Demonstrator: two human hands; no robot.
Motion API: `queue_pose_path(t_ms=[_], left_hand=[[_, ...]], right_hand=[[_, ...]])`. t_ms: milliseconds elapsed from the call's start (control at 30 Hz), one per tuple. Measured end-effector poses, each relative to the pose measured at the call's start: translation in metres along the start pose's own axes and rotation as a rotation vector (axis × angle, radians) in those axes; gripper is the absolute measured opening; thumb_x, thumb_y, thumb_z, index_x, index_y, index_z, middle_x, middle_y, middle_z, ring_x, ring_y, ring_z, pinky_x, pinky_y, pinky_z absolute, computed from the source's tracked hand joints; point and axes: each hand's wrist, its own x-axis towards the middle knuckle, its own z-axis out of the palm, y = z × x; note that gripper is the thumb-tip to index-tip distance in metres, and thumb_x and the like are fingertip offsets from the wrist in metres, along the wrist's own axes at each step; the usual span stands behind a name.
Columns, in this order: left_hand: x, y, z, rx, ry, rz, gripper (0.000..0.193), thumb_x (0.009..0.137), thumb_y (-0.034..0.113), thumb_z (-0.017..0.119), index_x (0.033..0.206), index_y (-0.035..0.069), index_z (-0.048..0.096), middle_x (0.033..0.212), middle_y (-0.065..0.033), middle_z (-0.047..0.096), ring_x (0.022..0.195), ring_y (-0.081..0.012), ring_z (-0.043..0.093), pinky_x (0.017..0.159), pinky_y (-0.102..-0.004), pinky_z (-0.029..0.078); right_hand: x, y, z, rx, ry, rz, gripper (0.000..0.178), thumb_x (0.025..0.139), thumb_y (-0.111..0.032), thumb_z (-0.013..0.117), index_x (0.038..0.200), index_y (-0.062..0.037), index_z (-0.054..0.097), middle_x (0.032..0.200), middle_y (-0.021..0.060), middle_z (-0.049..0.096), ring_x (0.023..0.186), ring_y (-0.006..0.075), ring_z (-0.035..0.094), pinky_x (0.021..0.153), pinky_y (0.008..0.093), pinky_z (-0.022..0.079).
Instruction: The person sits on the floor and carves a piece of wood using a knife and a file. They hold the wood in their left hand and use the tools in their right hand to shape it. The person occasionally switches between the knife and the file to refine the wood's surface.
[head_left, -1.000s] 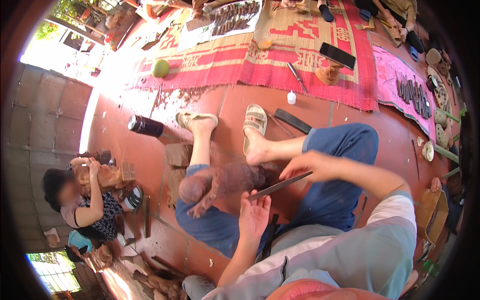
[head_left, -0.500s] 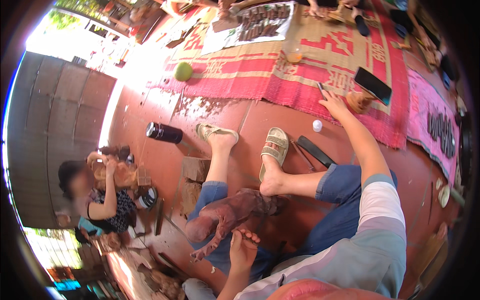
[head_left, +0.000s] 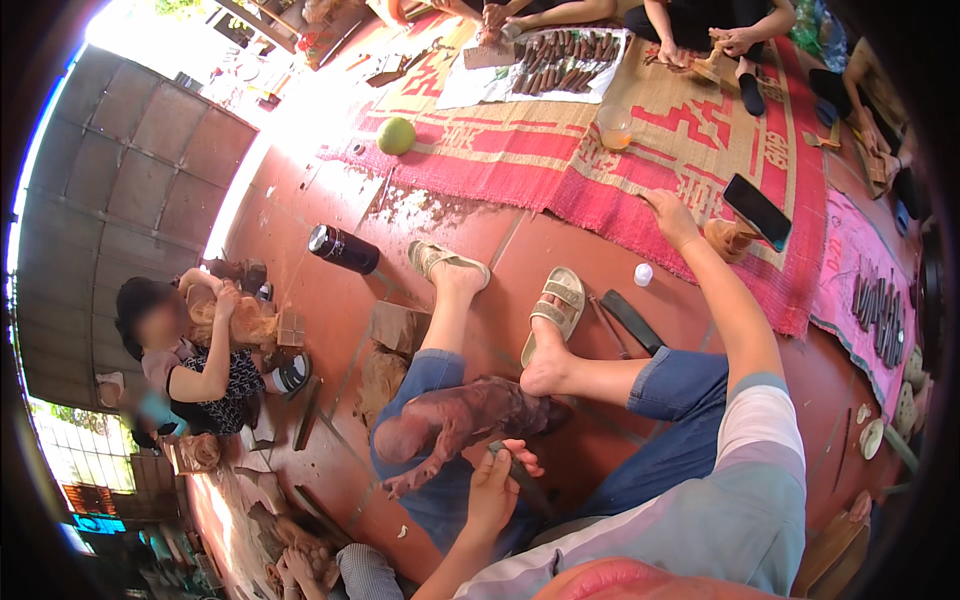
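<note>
A reddish-brown carved wooden figure [head_left: 470, 420] lies across my lap, on my blue trousers. My left hand [head_left: 495, 485] rests against its lower side, fingers curled round a dark narrow tool [head_left: 525, 480]. My right hand [head_left: 668, 215] is stretched far forward, with its fingertips down on the edge of the red woven mat [head_left: 560, 180]. I see nothing held in it. A small wooden piece [head_left: 728, 240] and a black phone [head_left: 757, 210] lie just right of that hand. My sandalled feet [head_left: 555, 305] are out in front on the tiled floor.
A black bottle [head_left: 343, 248], a green fruit [head_left: 396, 135], a plastic cup [head_left: 613, 125] and a white cap [head_left: 643, 273] lie about. A flat dark bar [head_left: 630, 320] sits by my right foot. Another person [head_left: 190, 360] carves at the left. Others sit at the far mat.
My right hand left the figure and reached forward onto the mat. The long blade it held over my lap is no longer in it. The view tipped further forward.
</note>
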Motion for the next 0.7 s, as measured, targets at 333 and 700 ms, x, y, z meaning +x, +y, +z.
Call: queue_pose_path(t_ms=[333,700], left_hand=[[-0.021,0.015,-0.002,0.039,-0.263,0.108,0.027,0.096,0.022,0.039,0.112,0.002,0.046,0.074,-0.0075,0.05,0.066,-0.0166,0.047,0.062,-0.0297,0.04],[-0.042,0.061,0.002,-0.176,-0.517,0.269,0.032,0.099,0.027,0.034,0.117,0.003,0.043,0.079,-0.0059,0.051,0.072,-0.0145,0.051,0.074,-0.0311,0.046]], right_hand=[[-0.068,-0.207,-0.129,1.017,0.296,0.319,0.02,0.096,-0.016,0.042,0.102,-0.0027,0.056,0.07,-0.0005,0.048,0.064,0.0075,0.047,0.059,0.0219,0.039],[-0.231,-0.347,-0.144,1.099,0.027,0.764,0.029,0.095,-0.022,0.046,0.103,0.0,0.062,0.073,-0.0012,0.046,0.054,0.0034,0.045,0.047,0.0175,0.038]])
